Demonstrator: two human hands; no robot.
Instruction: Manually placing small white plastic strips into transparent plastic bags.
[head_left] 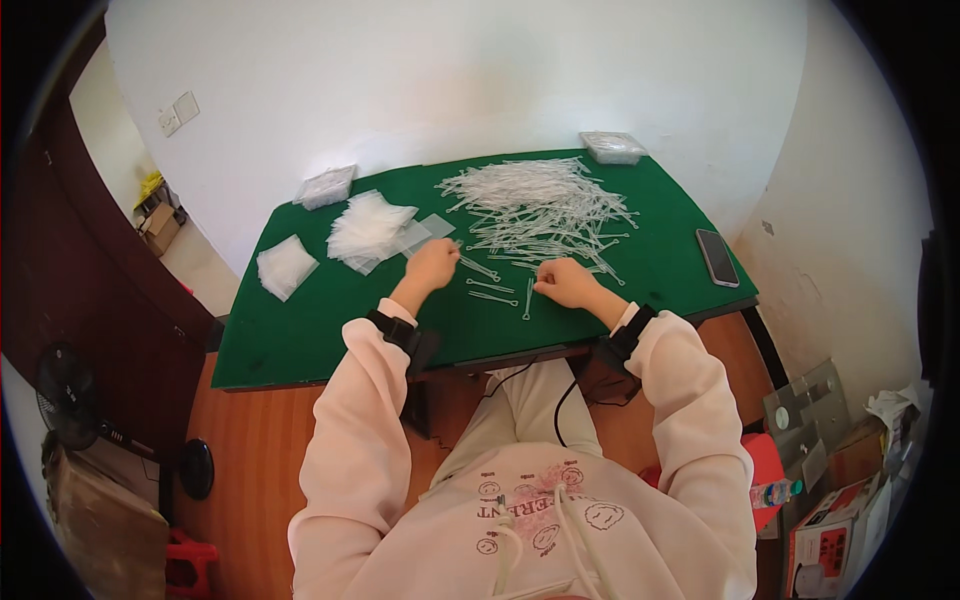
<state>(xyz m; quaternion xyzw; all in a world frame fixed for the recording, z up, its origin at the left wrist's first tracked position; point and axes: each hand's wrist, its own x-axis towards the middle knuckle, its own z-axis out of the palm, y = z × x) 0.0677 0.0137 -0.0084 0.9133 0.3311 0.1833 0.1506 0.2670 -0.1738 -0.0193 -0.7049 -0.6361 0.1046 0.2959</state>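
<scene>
My left hand [432, 263] is closed in a pinch beside the flat clear bags [437, 228]. What its fingertips hold is too small to make out; thin loop-ended sticks [480, 268] extend from close to them. Curled fingers hide whatever is in my right hand [565, 283], low over the table's front part. Just left of it, a single loop-ended stick [527, 300] points toward me. Between the hands lie a few more sticks [492, 297]. Beyond them spreads a large, loose heap of pale, thin sticks [540, 195].
On the green table [330, 340], stacks of clear bags [365, 228] [286, 267] lie to the left. Clear packs stand at the back left [326, 186] and back right [613, 147]. A phone [716, 257] rests near the right edge. White walls rise behind and right.
</scene>
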